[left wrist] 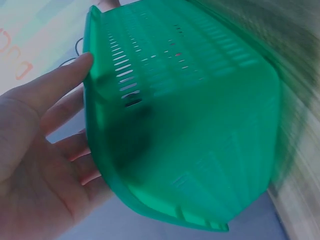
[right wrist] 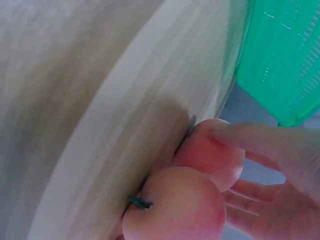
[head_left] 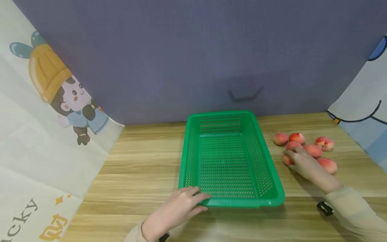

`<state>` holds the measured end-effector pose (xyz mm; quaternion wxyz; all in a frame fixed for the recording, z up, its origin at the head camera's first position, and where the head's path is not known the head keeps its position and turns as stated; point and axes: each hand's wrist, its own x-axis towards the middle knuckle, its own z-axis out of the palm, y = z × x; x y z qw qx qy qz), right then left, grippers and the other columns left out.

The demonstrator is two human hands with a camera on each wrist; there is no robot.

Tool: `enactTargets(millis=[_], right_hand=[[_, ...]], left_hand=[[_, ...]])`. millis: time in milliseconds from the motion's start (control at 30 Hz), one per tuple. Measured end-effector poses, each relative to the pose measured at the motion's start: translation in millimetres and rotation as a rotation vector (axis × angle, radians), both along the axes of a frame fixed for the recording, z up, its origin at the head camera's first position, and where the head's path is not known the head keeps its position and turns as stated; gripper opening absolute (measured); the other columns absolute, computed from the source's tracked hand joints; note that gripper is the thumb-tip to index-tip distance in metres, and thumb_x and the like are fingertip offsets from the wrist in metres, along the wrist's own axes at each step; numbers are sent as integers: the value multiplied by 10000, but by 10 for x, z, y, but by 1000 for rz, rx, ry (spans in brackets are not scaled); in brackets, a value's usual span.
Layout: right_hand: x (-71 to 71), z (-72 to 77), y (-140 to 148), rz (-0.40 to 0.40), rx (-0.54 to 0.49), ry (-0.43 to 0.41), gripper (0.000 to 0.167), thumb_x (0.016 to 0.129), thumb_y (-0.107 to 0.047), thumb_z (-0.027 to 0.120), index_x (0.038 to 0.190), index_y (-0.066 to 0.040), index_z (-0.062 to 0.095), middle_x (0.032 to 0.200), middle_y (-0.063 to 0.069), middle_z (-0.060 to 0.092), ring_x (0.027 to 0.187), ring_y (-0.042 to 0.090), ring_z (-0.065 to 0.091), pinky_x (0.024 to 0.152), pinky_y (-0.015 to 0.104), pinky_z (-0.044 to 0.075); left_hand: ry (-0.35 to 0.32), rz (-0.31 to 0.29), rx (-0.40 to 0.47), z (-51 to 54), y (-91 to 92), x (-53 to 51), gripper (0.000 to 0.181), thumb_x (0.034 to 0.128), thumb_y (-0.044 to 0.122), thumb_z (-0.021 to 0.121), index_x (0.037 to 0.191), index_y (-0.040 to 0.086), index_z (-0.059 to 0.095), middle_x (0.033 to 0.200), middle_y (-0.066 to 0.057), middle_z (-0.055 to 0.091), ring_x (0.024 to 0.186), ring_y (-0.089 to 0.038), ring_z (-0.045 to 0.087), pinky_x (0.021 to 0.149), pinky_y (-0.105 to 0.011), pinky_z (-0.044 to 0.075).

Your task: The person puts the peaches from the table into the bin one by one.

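A green plastic basket [head_left: 232,202] with perforated sides and floor stands upright on the table, nothing inside it. My left hand [head_left: 181,205] holds its near-left corner, fingers over the rim and thumb outside; the left wrist view shows the thumb [left wrist: 75,70] against the rim. To the right of the basket, my right hand [head_left: 303,164] grips a pinkish-red peach [head_left: 288,159] at the near left of a loose group. In the right wrist view the thumb lies on that peach [right wrist: 210,150], and a second peach with a green stem [right wrist: 175,205] is close beside it.
Several more peaches lie around the right hand, among them one at the left [head_left: 280,138], one at the far right [head_left: 325,143] and one near the wrist [head_left: 328,165]. A purple-grey panel [head_left: 169,67] rises behind the wood-grain table [head_left: 145,168]. Printed sheets flank both sides.
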<state>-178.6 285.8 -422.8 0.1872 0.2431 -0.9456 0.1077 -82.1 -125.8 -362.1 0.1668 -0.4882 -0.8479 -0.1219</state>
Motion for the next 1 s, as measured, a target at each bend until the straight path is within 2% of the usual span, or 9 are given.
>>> enactTargets(millis=[200, 333, 433, 533, 700, 867, 1000], right_hand=[[41, 105, -3, 2, -14, 9, 357, 587, -6, 733, 902, 50, 575, 897, 259, 478, 664, 336, 529, 524, 413, 433], [45, 225, -25, 10, -18, 16, 293, 621, 23, 695, 885, 0, 568, 836, 208, 475, 654, 294, 507, 522, 381, 423], [15, 320, -54, 31, -20, 53, 302, 601, 50, 701, 854, -18, 550, 775, 177, 464, 610, 268, 484, 505, 359, 403], [-14, 428, -91, 18, -26, 63, 345, 587, 45, 726, 890, 13, 564, 790, 221, 482, 615, 319, 497, 461, 383, 405], [-48, 623, -150, -21, -8, -9, 420, 634, -6, 729, 1005, 67, 548, 912, 304, 500, 715, 427, 534, 547, 493, 442], [-113, 801, -179, 0, 2, -5, 432, 615, 24, 715, 1012, 73, 551, 930, 282, 480, 795, 423, 506, 554, 467, 448], [-186, 966, -243, 7, -13, -23, 320, 667, 50, 665, 970, 30, 564, 945, 256, 487, 854, 411, 485, 668, 493, 424]], left_hand=[[-42, 14, -22, 55, 22, 5, 257, 749, 252, 684, 972, 130, 639, 730, 71, 542, 601, -1, 442, 573, -97, 371], [-79, 39, -51, 102, 39, 17, 245, 756, 258, 678, 966, 139, 634, 739, 70, 548, 613, -1, 457, 568, -112, 378], [-121, 58, -77, 140, 53, 28, 236, 763, 253, 673, 964, 135, 633, 748, 62, 557, 623, -4, 469, 568, -119, 383], [-157, 73, -102, 169, 66, 32, 228, 769, 251, 669, 960, 132, 635, 759, 55, 567, 631, -5, 481, 573, -124, 392], [-180, 94, -142, 206, 89, 41, 226, 762, 246, 675, 956, 139, 633, 766, 56, 574, 639, -3, 499, 571, -127, 398], [-196, 119, -184, 243, 114, 49, 229, 759, 242, 677, 962, 146, 630, 779, 55, 584, 665, -14, 526, 576, -149, 411], [-221, 139, -206, 263, 127, 51, 231, 762, 239, 677, 971, 152, 630, 799, 50, 594, 691, -26, 545, 585, -171, 425]])
